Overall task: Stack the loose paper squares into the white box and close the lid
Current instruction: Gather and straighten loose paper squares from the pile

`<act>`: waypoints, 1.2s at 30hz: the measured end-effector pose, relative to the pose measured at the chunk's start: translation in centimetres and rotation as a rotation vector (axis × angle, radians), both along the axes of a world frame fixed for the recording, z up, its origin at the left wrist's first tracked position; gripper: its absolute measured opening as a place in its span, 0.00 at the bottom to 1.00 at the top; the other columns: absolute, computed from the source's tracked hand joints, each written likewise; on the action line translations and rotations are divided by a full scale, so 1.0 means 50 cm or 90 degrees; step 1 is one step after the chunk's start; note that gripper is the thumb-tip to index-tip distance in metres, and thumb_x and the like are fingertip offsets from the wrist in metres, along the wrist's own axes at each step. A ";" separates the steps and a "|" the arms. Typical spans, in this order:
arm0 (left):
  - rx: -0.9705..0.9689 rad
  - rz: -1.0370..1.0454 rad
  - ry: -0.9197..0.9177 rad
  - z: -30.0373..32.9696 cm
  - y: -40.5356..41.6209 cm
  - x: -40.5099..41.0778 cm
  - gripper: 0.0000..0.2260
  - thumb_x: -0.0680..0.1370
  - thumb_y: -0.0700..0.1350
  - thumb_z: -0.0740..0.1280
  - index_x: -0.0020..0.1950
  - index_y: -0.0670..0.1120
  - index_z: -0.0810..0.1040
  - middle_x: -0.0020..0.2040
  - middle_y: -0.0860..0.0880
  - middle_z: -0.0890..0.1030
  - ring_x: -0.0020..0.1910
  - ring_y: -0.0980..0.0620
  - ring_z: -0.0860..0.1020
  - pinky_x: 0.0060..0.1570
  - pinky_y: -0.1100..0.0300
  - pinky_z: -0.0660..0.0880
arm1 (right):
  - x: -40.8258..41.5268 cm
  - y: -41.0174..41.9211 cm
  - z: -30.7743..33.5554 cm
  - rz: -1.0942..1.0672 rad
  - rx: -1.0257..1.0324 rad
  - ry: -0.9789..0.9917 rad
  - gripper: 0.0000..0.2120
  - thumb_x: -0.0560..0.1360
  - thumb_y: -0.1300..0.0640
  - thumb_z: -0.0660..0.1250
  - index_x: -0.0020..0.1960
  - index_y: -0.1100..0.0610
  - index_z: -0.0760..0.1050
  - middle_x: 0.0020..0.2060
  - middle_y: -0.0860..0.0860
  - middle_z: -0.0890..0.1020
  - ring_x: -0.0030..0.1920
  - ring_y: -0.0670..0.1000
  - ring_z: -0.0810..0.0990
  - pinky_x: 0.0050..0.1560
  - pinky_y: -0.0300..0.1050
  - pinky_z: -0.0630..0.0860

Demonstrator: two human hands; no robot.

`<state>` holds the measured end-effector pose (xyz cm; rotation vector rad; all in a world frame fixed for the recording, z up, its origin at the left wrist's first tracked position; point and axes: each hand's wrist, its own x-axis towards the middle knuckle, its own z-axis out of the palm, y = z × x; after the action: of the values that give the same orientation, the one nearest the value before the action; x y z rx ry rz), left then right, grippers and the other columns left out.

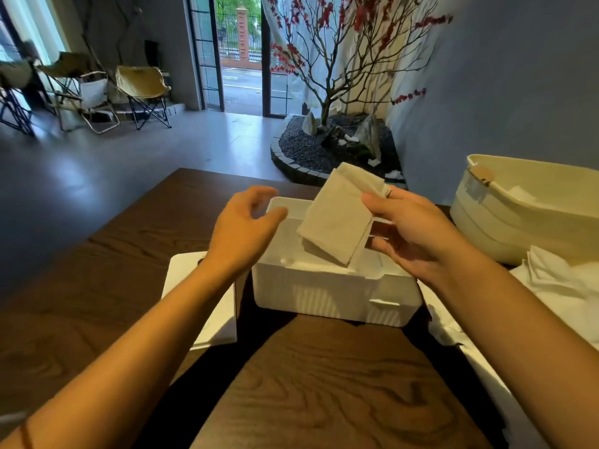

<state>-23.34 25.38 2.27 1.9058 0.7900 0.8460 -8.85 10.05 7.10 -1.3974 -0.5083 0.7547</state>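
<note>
I see white box [334,293], faint vertical ribbing on front wall. Off-white paper squares [340,218] in my right hand [418,234]. White lid [207,306] lying beside box. Dark brown table [324,384], bold swirling wood grain. Pale cream-yellow tub [525,215]. White loose sheets [551,273] below tub. Red blossoms, brown branches on tree [337,59]. Black gravel bed [308,147]. Beige folding chair [142,89]. Orange band [26,435] on my left wrist.

Both forearms extend forward from the bottom edge, converging toward the middle. Left hand [241,228]: palm turned inward, fingers loosely curled and spread — holding nothing. Right hand [418,233]: thumb on top, fingers beneath, pinching a folded paper square [340,218] at its right edge — raised, tilted.
</note>
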 end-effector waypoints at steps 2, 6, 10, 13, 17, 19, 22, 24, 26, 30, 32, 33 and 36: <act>-0.106 -0.066 0.069 -0.011 0.030 0.018 0.26 0.80 0.49 0.69 0.77 0.53 0.66 0.76 0.49 0.69 0.71 0.50 0.70 0.65 0.55 0.67 | 0.009 0.023 0.002 0.017 -0.017 0.008 0.08 0.81 0.63 0.63 0.55 0.56 0.80 0.46 0.55 0.86 0.40 0.51 0.86 0.45 0.50 0.84; -0.256 -0.127 0.067 -0.025 0.045 0.040 0.28 0.81 0.40 0.62 0.80 0.53 0.60 0.77 0.49 0.67 0.65 0.51 0.71 0.60 0.57 0.68 | 0.014 0.061 -0.011 0.027 -0.065 0.001 0.09 0.82 0.63 0.61 0.54 0.54 0.79 0.46 0.54 0.85 0.43 0.52 0.84 0.42 0.50 0.84; -0.338 -0.075 -0.006 -0.038 0.044 0.038 0.21 0.78 0.36 0.59 0.64 0.58 0.73 0.58 0.50 0.79 0.51 0.52 0.77 0.45 0.59 0.75 | 0.011 0.085 -0.030 0.045 -0.118 -0.046 0.11 0.84 0.61 0.59 0.58 0.50 0.76 0.53 0.54 0.83 0.51 0.52 0.82 0.45 0.51 0.83; -0.353 -0.093 -0.013 -0.058 0.039 0.027 0.23 0.77 0.37 0.58 0.67 0.58 0.74 0.57 0.51 0.80 0.55 0.48 0.77 0.49 0.55 0.76 | -0.002 0.097 -0.042 0.045 -0.155 -0.102 0.11 0.83 0.61 0.58 0.55 0.48 0.76 0.56 0.56 0.82 0.55 0.55 0.82 0.54 0.55 0.80; -0.370 -0.107 -0.002 -0.070 0.025 0.013 0.24 0.76 0.41 0.59 0.70 0.56 0.74 0.62 0.47 0.80 0.59 0.44 0.78 0.55 0.49 0.77 | -0.025 0.097 -0.061 0.066 -0.222 -0.229 0.09 0.83 0.60 0.58 0.55 0.51 0.76 0.47 0.58 0.82 0.42 0.52 0.82 0.36 0.45 0.76; -0.369 -0.105 -0.013 -0.073 0.025 0.013 0.24 0.73 0.43 0.61 0.69 0.54 0.74 0.62 0.45 0.80 0.57 0.45 0.78 0.49 0.53 0.75 | -0.036 0.091 -0.067 0.084 -0.263 -0.321 0.06 0.83 0.58 0.59 0.55 0.51 0.74 0.37 0.54 0.79 0.31 0.46 0.75 0.27 0.39 0.70; -0.365 -0.105 0.004 -0.062 0.023 0.018 0.25 0.68 0.43 0.66 0.66 0.50 0.72 0.64 0.41 0.78 0.49 0.51 0.77 0.40 0.62 0.73 | -0.056 0.080 -0.076 0.108 -0.324 -0.443 0.04 0.83 0.51 0.60 0.55 0.49 0.71 0.36 0.51 0.78 0.31 0.48 0.75 0.33 0.46 0.73; -0.349 -0.133 -0.007 -0.065 0.023 0.021 0.28 0.66 0.42 0.67 0.65 0.49 0.68 0.65 0.40 0.77 0.46 0.54 0.75 0.35 0.67 0.72 | -0.071 0.074 -0.078 0.125 -0.345 -0.449 0.05 0.82 0.49 0.60 0.55 0.49 0.71 0.37 0.50 0.78 0.32 0.48 0.76 0.34 0.45 0.74; -0.361 -0.122 0.000 -0.074 0.019 0.020 0.24 0.74 0.43 0.65 0.69 0.53 0.67 0.60 0.50 0.77 0.49 0.54 0.75 0.38 0.64 0.73 | -0.078 0.069 -0.079 0.149 -0.392 -0.415 0.05 0.82 0.48 0.60 0.56 0.48 0.71 0.42 0.48 0.79 0.37 0.48 0.78 0.32 0.39 0.75; -0.345 -0.146 -0.010 -0.085 0.030 0.023 0.34 0.65 0.42 0.67 0.73 0.46 0.67 0.66 0.40 0.76 0.48 0.53 0.77 0.34 0.68 0.75 | -0.081 0.074 -0.073 0.129 -0.378 -0.172 0.06 0.81 0.51 0.64 0.55 0.52 0.76 0.50 0.52 0.82 0.50 0.53 0.82 0.41 0.43 0.79; -0.388 -0.138 -0.032 -0.083 0.016 0.004 0.21 0.77 0.42 0.63 0.69 0.54 0.67 0.60 0.49 0.77 0.51 0.52 0.78 0.39 0.64 0.76 | -0.084 0.078 -0.078 0.117 -0.361 -0.108 0.06 0.81 0.53 0.65 0.55 0.54 0.78 0.48 0.53 0.85 0.50 0.53 0.84 0.42 0.45 0.81; -0.398 -0.134 -0.036 -0.089 0.011 -0.003 0.18 0.80 0.41 0.60 0.68 0.55 0.68 0.57 0.51 0.77 0.52 0.52 0.78 0.41 0.62 0.76 | -0.087 0.077 -0.080 0.123 -0.353 -0.071 0.07 0.81 0.54 0.66 0.55 0.54 0.79 0.48 0.54 0.86 0.49 0.53 0.84 0.42 0.45 0.81; -0.412 -0.141 -0.045 -0.095 0.003 -0.015 0.18 0.80 0.41 0.59 0.69 0.55 0.70 0.58 0.50 0.79 0.54 0.49 0.79 0.45 0.58 0.78 | -0.101 0.071 -0.078 0.198 -0.350 0.053 0.07 0.78 0.59 0.70 0.56 0.57 0.80 0.46 0.57 0.87 0.44 0.54 0.83 0.40 0.44 0.76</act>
<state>-24.08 25.53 -2.46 1.3459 0.6861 0.4413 -13.88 13.62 3.20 -1.8053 -0.4772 1.2658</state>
